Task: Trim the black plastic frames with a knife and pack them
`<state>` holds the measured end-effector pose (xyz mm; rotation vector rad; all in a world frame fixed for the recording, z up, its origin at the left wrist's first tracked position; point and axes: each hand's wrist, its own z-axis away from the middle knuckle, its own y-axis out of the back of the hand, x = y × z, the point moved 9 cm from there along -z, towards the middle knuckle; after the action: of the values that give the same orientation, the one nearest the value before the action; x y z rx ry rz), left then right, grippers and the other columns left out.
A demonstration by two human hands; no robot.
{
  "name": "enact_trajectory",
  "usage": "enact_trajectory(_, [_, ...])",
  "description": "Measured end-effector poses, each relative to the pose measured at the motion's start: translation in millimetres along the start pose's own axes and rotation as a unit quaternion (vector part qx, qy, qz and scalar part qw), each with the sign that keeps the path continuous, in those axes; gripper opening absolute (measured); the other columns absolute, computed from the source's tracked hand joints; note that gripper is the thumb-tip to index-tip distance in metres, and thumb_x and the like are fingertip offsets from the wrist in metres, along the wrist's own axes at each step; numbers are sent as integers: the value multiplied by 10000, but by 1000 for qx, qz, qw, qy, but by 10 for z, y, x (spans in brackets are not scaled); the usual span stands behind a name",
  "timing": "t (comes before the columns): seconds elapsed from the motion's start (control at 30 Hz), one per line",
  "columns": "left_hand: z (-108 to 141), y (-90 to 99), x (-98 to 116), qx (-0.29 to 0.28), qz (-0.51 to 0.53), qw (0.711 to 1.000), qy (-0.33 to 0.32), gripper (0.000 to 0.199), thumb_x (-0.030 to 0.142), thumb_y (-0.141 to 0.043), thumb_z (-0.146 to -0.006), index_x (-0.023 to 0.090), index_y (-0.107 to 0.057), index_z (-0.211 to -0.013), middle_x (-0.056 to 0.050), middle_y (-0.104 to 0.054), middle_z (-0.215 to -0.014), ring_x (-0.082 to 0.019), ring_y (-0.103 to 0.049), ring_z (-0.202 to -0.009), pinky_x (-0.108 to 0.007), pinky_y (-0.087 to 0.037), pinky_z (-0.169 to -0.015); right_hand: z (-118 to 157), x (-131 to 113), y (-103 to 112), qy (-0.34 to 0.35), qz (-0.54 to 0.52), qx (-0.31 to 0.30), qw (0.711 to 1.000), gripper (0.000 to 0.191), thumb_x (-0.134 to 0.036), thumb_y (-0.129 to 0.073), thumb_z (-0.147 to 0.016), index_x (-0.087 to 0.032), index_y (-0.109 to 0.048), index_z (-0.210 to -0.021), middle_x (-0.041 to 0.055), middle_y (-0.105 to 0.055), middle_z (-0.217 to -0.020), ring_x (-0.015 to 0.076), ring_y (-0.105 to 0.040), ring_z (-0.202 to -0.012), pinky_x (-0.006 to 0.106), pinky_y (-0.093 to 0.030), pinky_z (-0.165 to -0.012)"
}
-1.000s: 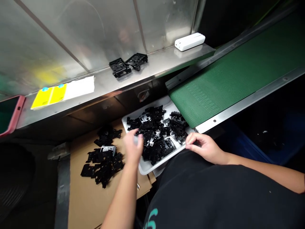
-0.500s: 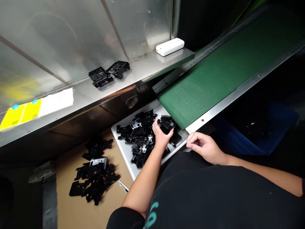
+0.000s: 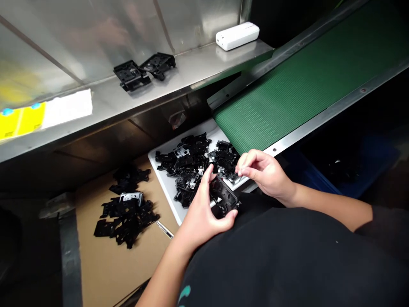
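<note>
Black plastic bracket (image 3: 223, 197) grasped in left hand (image 3: 200, 217), lower centre of frame, held over near edge of white tray (image 3: 164, 189). Right hand (image 3: 265, 174) curled just above heaped brackets (image 3: 188, 164); grip contents cannot be told.

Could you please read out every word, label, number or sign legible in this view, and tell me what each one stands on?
Nothing here can be read with certainty.
Yellow card on the steel shelf: small marks, too blurred to read.
Teal print on the black shirt: cut off by the frame, unreadable.
White plastic box: no lettering visible.
</note>
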<state>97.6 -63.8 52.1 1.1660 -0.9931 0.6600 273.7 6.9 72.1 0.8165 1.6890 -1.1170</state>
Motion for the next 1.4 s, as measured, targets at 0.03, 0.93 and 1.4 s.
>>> enact_trajectory(0.03, [52, -41, 7, -14, 9, 1000, 13, 1116, 436, -867, -808, 282, -210, -1697, -187, -452, -1630, -380, -470, -1512, -588, -370, -1275, 2, 33, -79, -10, -15, -21, 1000, 172, -220, -854, -923, -225, -691, -870, -4, -707, -857, 163, -673, -829, 326, -559, -790])
enact_trajectory(0.93, [667, -473, -476, -20, 599, 763, 242, 287, 417, -765, -956, 216, -779, -1161, -91, -817, -1006, -327, -779, -1129, -487, -635, -1011, 178, 311, -625, -56, -7, -104, 993, 188, -219, -846, -926, -216, -671, -856, -7, -695, -867, 143, -652, -797, 295, -563, -715])
enact_trajectory(1.4, [782, 285, -703, 177, 538, 800, 197, 253, 358, -807, -929, 170, -793, -1097, -104, -829, -1110, -282, -767, -1162, -415, -630, -1053, 139, 171, -581, -22, 17, -87, 996, 151, -144, -831, -932, -224, -710, -890, 4, -715, -890, 156, -679, -851, 320, -562, -790])
